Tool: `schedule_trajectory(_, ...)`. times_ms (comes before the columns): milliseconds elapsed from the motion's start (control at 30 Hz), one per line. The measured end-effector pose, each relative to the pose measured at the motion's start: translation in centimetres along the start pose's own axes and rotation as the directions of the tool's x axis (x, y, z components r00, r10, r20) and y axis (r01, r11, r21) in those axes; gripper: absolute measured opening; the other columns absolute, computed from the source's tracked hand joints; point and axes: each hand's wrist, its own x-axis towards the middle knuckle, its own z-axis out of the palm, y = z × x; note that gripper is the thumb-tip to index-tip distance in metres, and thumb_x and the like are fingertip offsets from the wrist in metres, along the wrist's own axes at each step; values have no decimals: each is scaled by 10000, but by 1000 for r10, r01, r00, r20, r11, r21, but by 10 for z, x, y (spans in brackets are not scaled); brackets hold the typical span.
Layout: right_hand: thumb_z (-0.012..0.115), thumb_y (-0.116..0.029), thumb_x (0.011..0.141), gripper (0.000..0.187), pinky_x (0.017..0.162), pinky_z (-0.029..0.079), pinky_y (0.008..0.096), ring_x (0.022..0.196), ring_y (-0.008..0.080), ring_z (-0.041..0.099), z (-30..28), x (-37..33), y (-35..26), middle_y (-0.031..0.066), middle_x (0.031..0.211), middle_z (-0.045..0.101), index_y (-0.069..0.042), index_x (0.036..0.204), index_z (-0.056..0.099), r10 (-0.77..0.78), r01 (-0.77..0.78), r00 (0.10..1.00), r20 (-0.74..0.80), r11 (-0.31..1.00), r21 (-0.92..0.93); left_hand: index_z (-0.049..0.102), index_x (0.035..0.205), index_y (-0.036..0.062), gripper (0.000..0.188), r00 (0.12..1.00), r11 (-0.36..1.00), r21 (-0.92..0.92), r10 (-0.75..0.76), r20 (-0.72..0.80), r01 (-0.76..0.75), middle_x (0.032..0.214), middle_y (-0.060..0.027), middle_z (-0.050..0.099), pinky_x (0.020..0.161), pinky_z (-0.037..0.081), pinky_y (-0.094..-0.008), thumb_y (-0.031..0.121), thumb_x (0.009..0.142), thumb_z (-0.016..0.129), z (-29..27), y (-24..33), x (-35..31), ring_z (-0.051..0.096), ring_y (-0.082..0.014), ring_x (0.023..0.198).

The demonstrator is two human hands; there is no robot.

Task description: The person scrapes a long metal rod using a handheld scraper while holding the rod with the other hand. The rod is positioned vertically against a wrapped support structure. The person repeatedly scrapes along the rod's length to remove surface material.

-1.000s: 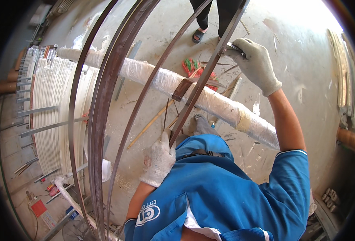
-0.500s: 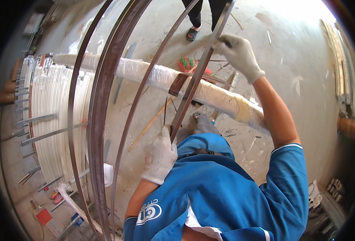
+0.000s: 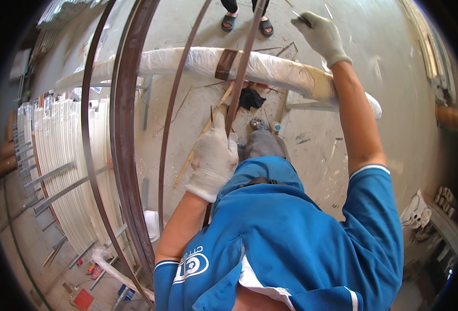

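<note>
My left hand (image 3: 213,155), in a pale work glove, is closed around a long dark-brown strip (image 3: 243,65) that rises away from me. A thin dark pointed piece (image 3: 212,114) sticks up beside its fingers; what it is I cannot tell. My right hand (image 3: 320,40), also gloved, is raised to the right, apart from the strip. Its fingers are curled, with a small dark bit at the fingertips that is too small to name. Left of my left hand run a narrow brown strip (image 3: 174,93), a wide brown profile (image 3: 125,103) and another narrow strip (image 3: 87,103).
A plastic-wrapped bundle (image 3: 275,70) lies crosswise ahead, with a brown band (image 3: 225,65) on it. White profiles (image 3: 66,160) are stacked on metal bars at left. Another person's sandalled feet (image 3: 229,22) stand beyond. A bamboo stick (image 3: 187,160) and black cloth (image 3: 251,98) lie on the floor.
My right hand has come off the strip and moved up and right. My left hand has slid farther forward along it. The view has shifted, and more of the other person's feet show.
</note>
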Motion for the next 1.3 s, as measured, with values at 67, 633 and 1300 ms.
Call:
schedule_trajectory(67, 671, -424, 941, 359, 677, 499, 404, 716, 375, 622, -2, 5, 3, 194, 814, 667, -77, 1023, 706, 50, -51, 997, 54, 999, 17, 482, 1393, 0, 518, 999, 999, -29, 36, -1, -36, 819, -273, 677, 686, 520, -532, 139, 914, 621, -2, -2, 1, 662, -463, 738)
schedule_trajectory(633, 638, -318, 983, 276, 770, 526, 369, 788, 279, 683, -7, 2, -12, 140, 898, 726, -73, 1105, 679, 139, -154, 988, 65, 875, 459, 514, 1355, -4, 496, 999, 971, -239, 24, 39, -14, 869, -217, 660, 706, 518, -448, 259, 957, 649, 3, -1, 7, 659, -382, 744)
schedule_trajectory(1300, 552, -187, 1058, 217, 666, 451, 245, 746, 48, 513, -29, -5, -48, -11, 833, 614, -10, 1133, 654, 238, -452, 892, 384, 467, 760, 450, 1443, 27, 545, 953, 972, -78, -197, 230, 220, 1068, -310, 672, 818, 524, -553, 246, 966, 594, -23, 28, 41, 661, -494, 934)
